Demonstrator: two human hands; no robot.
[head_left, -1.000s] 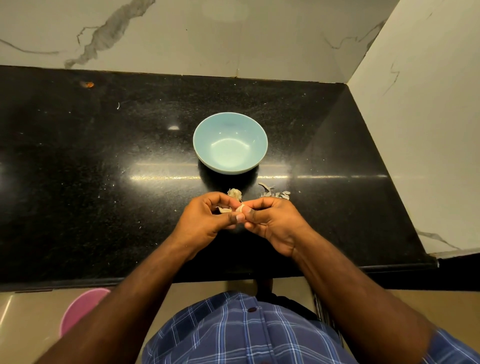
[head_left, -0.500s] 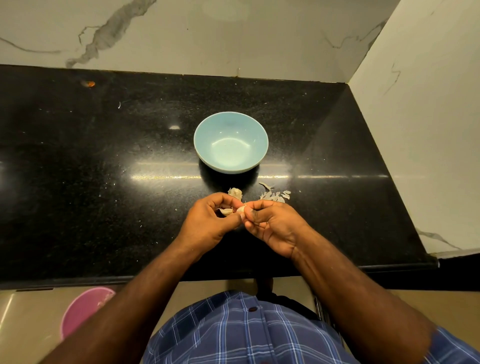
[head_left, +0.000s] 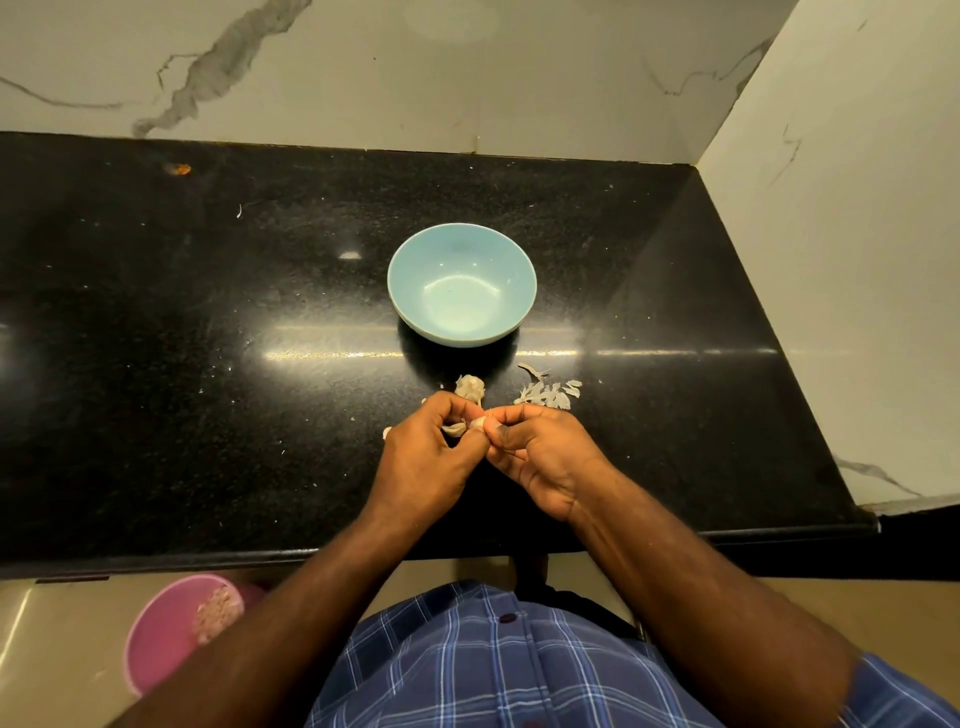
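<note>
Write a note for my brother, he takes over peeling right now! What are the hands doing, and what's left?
Left hand and right hand: both pinch one garlic clove at the fingertips, over the counter. A loose bit of skin shows by the left fingers.
Another garlic piece lies on the counter just beyond the hands, with a pile of skins to its right.
Blue bowl, farther back: empty.
Done: some skin is off, judging by the pile.
Left: finish this clove, probably drop it in the bowl, then peel the other piece.
</note>
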